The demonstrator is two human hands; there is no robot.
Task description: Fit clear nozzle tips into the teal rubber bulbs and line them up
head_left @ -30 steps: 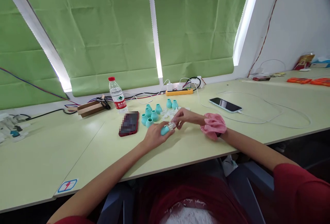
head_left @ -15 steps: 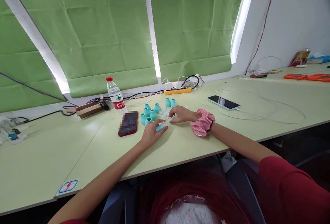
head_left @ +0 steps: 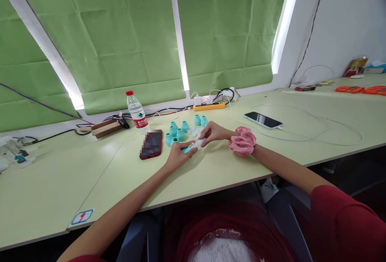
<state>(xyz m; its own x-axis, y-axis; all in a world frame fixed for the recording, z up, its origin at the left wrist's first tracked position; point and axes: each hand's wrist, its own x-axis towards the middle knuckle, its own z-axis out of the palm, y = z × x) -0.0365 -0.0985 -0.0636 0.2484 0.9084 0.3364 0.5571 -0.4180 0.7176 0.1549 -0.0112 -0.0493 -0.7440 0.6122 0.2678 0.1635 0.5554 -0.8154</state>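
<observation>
My left hand (head_left: 177, 157) is closed around a small teal squeeze bulb (head_left: 185, 149), which lies on its side with a clear tip (head_left: 194, 145) pointing right. The fingers of my right hand (head_left: 214, 132) pinch a whitish translucent piece (head_left: 200, 142) at the end of that tip. Whether the two pieces are joined I cannot tell. Just beyond my hands stand several more teal bulbs (head_left: 180, 134), mostly with their open necks up. Small clear plastic parts (head_left: 193, 130) lie loose beside them, partly hidden by my right hand.
Left of the bulbs lie a red-cased phone (head_left: 151, 144) and a water bottle (head_left: 138, 113), standing. A cardboard box (head_left: 106, 128) sits farther left. An orange power strip (head_left: 209, 106) is at the back. A charging phone (head_left: 263, 120) with a white cable (head_left: 319, 138) lies right.
My right wrist has drawn slightly right, and its fingers now pinch the whitish piece at the tip's end. My left hand keeps its hold on the teal bulb. The view has shifted slightly.
</observation>
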